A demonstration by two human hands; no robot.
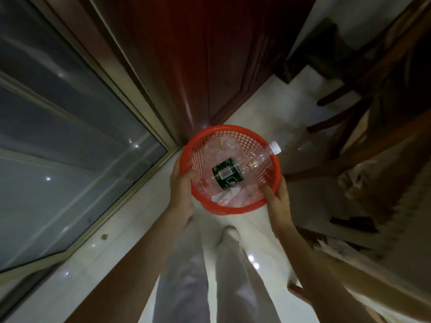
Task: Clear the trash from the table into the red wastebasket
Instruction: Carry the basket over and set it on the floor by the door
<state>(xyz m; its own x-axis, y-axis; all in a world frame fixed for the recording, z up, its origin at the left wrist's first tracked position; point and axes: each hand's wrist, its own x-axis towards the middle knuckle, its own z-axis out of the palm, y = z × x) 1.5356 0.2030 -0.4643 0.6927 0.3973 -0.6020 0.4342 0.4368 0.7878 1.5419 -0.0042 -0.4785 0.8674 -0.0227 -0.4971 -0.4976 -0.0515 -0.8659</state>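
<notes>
Hands [229,194] grip wastebasket [235,207] — chair [363,108] beside.

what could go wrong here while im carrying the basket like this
1. The plastic bottle is longer than the red wastebasket is wide; its white cap juts over the far rim, so a tilt could probably tip it out.
2. The left hand and right hand grip only the near rim, so the far side may dip.
3. The wooden chair stands close on the right and could catch the cap.

bare forearms [149,259], loose white trousers [210,283], no sleeves visible
</notes>
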